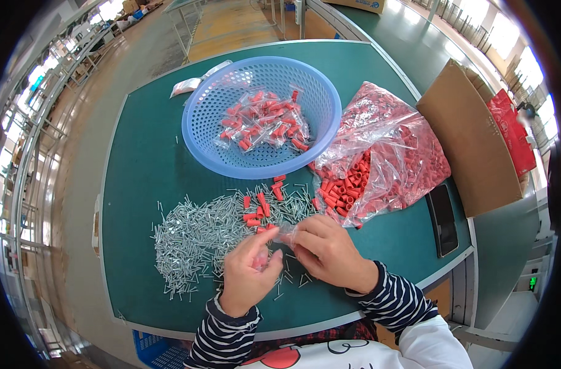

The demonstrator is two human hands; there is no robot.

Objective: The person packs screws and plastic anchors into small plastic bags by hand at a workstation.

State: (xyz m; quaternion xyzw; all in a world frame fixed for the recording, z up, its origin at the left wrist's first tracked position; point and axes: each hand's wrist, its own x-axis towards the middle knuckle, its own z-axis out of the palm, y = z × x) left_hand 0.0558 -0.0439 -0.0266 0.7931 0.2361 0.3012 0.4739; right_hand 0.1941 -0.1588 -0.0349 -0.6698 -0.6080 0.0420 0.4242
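Over the near part of the green table, my two hands work close together. My right hand (330, 251) pinches a small clear plastic bag (286, 234) between thumb and fingers. Curled beside it, my left hand (248, 275) has its index finger stretched toward the bag; a reddish plastic piece (260, 259) shows in its palm, partly hidden by the fingers. Just beyond my hands, several tapered red plastic caps (263, 204) lie on a wide spread of loose silver screws (197, 240).
A blue perforated basket (197, 138) holds filled little bags (268, 120). Right of it, a large clear bag (409, 154) spills red caps. A black phone (441, 220) lies near the table's right edge, by an upright cardboard box (471, 135). A white packet (185, 87) sits behind the basket.
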